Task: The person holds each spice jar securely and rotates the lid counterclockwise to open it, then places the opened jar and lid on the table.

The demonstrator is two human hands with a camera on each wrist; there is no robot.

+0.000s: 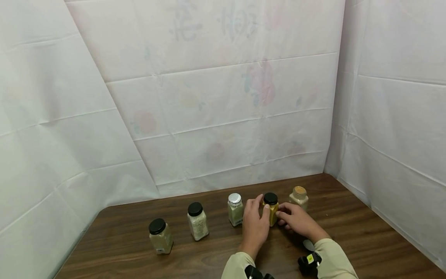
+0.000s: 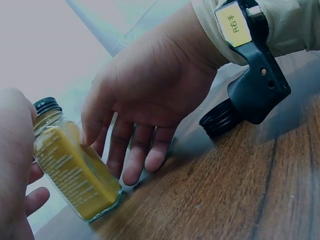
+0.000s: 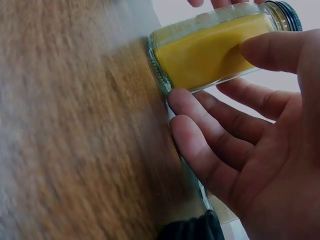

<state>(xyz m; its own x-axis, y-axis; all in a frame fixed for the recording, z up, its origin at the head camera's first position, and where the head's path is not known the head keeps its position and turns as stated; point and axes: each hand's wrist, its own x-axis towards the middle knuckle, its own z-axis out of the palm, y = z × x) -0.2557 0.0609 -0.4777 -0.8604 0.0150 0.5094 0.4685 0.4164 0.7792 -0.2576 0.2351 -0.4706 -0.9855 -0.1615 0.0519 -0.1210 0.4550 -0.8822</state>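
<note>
A square glass jar of yellow powder (image 1: 273, 217) with a black lid stands on the table between both hands. My left hand (image 1: 255, 224) grips it from the left, thumb in front near the neck and a finger beside the lid. On the jar's other side, my right hand (image 1: 297, 221) touches the glass with its thumb. In the right wrist view the right hand's other fingers (image 3: 215, 130) curve loosely near the base. A jar with a silver top (image 1: 235, 210) stands left of my left hand. Behind my right hand, a lidless jar (image 1: 299, 198) is partly hidden.
Two more jars with black lids, one of pale contents (image 1: 198, 224) and one of brownish powder (image 1: 162, 237), stand farther left. A small grey oval thing (image 1: 308, 245) lies by the right wrist. White sheets (image 1: 223, 116) hang around the wooden table (image 1: 115, 240).
</note>
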